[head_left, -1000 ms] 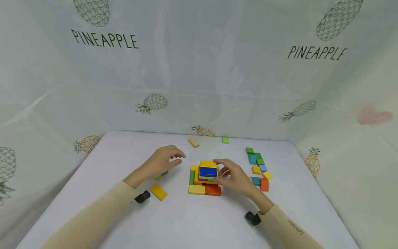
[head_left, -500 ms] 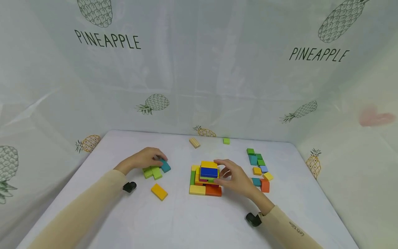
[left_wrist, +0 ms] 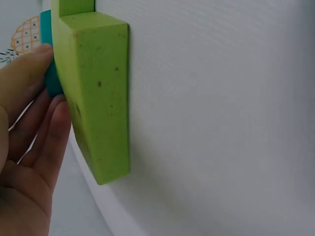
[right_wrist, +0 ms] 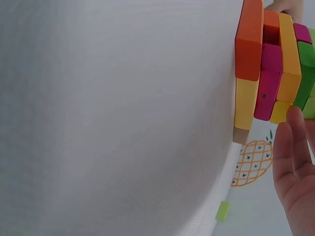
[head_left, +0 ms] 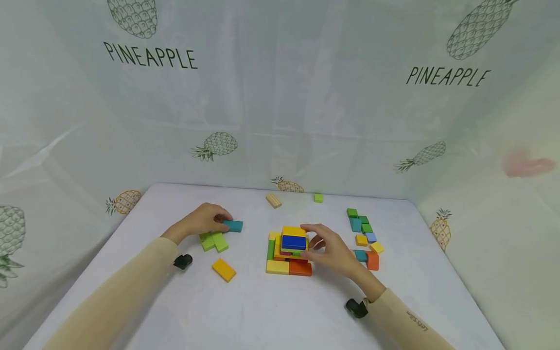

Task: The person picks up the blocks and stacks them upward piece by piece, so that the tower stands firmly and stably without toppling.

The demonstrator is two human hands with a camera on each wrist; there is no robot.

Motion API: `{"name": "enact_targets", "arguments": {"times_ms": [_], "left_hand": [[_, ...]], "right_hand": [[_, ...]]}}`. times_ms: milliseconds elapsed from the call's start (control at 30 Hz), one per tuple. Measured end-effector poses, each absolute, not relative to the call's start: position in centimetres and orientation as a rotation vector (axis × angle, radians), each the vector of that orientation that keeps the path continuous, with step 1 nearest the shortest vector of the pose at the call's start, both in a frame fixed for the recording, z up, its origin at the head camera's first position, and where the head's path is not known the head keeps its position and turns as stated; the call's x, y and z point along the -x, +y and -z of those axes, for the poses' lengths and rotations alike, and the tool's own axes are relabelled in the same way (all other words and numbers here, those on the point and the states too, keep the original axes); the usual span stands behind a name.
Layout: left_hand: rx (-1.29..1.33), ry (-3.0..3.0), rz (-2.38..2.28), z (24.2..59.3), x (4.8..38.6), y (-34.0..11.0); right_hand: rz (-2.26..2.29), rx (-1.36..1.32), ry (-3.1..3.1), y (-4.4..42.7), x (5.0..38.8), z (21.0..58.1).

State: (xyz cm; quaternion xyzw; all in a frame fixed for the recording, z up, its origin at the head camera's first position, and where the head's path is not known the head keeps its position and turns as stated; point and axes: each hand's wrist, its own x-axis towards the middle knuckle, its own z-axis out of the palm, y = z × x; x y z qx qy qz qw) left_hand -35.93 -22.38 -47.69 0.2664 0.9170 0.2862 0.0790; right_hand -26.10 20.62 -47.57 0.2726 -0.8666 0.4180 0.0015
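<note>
My left hand (head_left: pixel 203 219) pinches a teal block (head_left: pixel 233 226) between thumb and fingers, just behind some light green blocks (head_left: pixel 220 241). In the left wrist view the thumb lies on the teal block (left_wrist: pixel 47 73), partly hidden by a light green block (left_wrist: pixel 103 98). A layered stack of coloured blocks (head_left: pixel 277 267) stands mid-table, topped with blue (head_left: pixel 293 242) and yellow. At its right side is my right hand (head_left: pixel 329 249), fingers bent around its upper layers. In the right wrist view those fingertips come up to the stack (right_wrist: pixel 290 73); whether they touch it is unclear.
An orange-yellow block (head_left: pixel 224 270) lies left of the stack. Farther back are wooden pieces (head_left: pixel 273 201) and a light green block (head_left: pixel 318 198). Several green, teal, yellow, blue and orange blocks (head_left: pixel 372 260) lie to the right. A patterned curtain (head_left: pixel 280 97) hangs behind the table.
The left hand has moved left from near the stack and taken hold of the teal block, which has turned and shifted slightly back. The right hand stays beside the stack.
</note>
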Motion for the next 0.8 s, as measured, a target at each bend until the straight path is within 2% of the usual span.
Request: {"name": "enact_targets", "arguments": {"times_ms": [167,433,600,800], "left_hand": [[-0.911,2.844,-0.877,46.1,34.9,-20.1],[-1.111,2.827,-0.983,42.2,31.9,-12.6],[-1.175,2.783,-0.993,41.9,30.8,-9.4],[-1.158,2.758,-0.993,42.3,30.2,-7.6]], "right_hand": [[-1.307,-0.875,-2.717,20.6,26.2,47.9],[-1.300,-0.841,-2.720,20.7,26.1,47.7],[-1.311,-0.866,-2.705,20.8,26.3,47.9],[-1.333,-0.871,-2.696,20.8,26.3,47.9]]}}
